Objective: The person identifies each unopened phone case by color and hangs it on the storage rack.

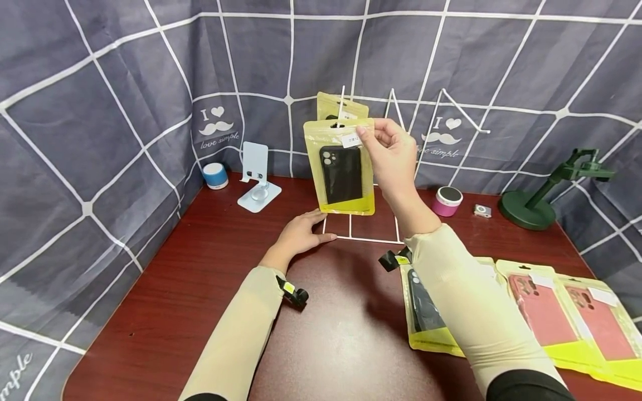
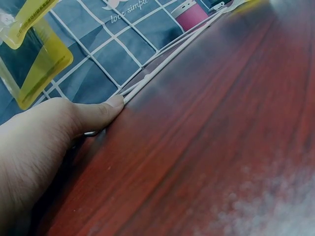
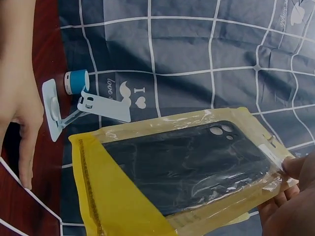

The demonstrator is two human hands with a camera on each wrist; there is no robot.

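Note:
My right hand [image 1: 396, 159] pinches the upper right corner of a yellow clear-front pouch [image 1: 368, 172] with a black phone case [image 1: 343, 175] inside. The pouch hangs upright, its top hole overlapping a hook [image 1: 342, 100] of a white wire rack [image 1: 368, 240] in the head view. Another yellow pouch [image 1: 326, 104] shows behind it on that hook. In the right wrist view, the thumb lies over the label end of the pouch [image 3: 123, 196]. My left hand [image 1: 300, 233] rests at the rack's front left base corner, its straight thumb [image 2: 101, 112] touching the wire.
Several yellow pouches with dark and pink cases [image 1: 544, 312] lie at the right, partly under my right sleeve. Along the back stand a blue round speaker [image 1: 215, 177], a white phone stand [image 1: 256, 161], a pink speaker [image 1: 447, 201], a small silver device [image 1: 482, 211] and a green stand [image 1: 531, 209].

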